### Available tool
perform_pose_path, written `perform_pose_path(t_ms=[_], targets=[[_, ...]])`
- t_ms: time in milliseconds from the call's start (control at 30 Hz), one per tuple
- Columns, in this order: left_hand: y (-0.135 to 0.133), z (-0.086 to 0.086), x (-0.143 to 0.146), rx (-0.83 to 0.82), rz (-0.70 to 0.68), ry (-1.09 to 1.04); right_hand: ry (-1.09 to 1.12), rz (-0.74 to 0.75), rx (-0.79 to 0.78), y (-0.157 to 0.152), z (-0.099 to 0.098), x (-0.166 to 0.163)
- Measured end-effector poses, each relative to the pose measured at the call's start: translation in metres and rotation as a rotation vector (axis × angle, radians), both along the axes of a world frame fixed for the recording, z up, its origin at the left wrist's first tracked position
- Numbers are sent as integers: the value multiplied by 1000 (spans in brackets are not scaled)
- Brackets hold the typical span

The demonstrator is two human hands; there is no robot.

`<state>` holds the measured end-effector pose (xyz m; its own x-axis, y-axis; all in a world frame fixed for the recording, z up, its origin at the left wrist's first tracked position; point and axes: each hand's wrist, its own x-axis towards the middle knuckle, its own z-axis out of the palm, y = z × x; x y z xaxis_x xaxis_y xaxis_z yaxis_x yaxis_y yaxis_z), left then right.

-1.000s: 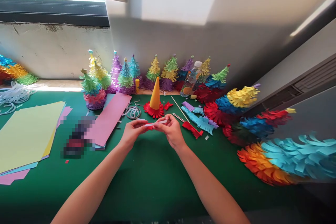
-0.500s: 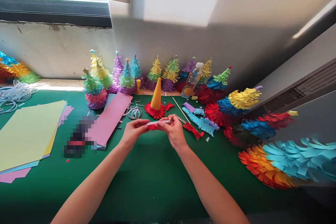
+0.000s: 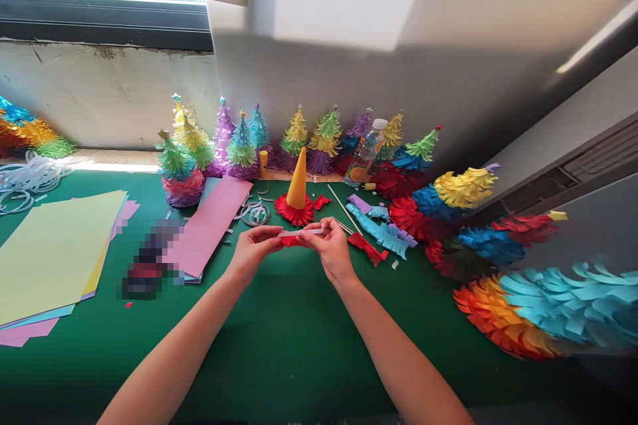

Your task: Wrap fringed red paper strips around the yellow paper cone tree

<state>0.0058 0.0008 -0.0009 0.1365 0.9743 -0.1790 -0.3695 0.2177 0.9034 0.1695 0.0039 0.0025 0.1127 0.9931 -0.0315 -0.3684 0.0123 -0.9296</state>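
Observation:
Between both hands, above the green table, is a red paper strip (image 3: 289, 242) with a narrow white strip (image 3: 314, 231), perhaps tape, along its upper edge. My left hand (image 3: 253, 250) pinches the left end between thumb and fingers. The right end is pinched in my right hand (image 3: 333, 251), and those fingers hide part of it. Just beyond the hands a yellow paper cone (image 3: 298, 179) stands upright, with red fringed paper (image 3: 295, 214) around its base. Thin sticks (image 3: 341, 204) and red paper scraps (image 3: 367, 249) lie right of my right hand.
Fringed paper trees (image 3: 296, 127) line the wall, and larger ones (image 3: 563, 299) stand at right. A plastic bottle (image 3: 366, 153) is among them. Pink paper (image 3: 209, 226), stacked coloured sheets (image 3: 54, 252) and a pixelated dark object (image 3: 149, 265) lie left. Blue scraps (image 3: 383, 234) and coiled tape (image 3: 254, 212) are nearby.
Both hands keep their pinch on the red paper strip in almost the same place. No other clear movement shows.

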Motion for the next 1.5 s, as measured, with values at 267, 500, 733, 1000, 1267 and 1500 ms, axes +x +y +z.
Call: perform_pose_path(t_ms=[267, 500, 733, 1000, 1267, 1500], targets=[[-1, 3, 0, 12, 3, 4, -18, -13, -1, 0, 0, -1], [-1, 4, 0, 20, 6, -3, -26, -11, 2, 1, -2, -1], [1, 5, -2, 162, 123, 255, -69, 42, -50, -2, 3, -4], [1, 7, -2, 243, 166, 367, -58, 66, -100, -3, 6, -1], [5, 12, -13, 293, 262, 409, -198, 44, -55, 3, 1, 3], [5, 14, -17, 413, 294, 472, -408, -21, 42, 9, -4, 10]])
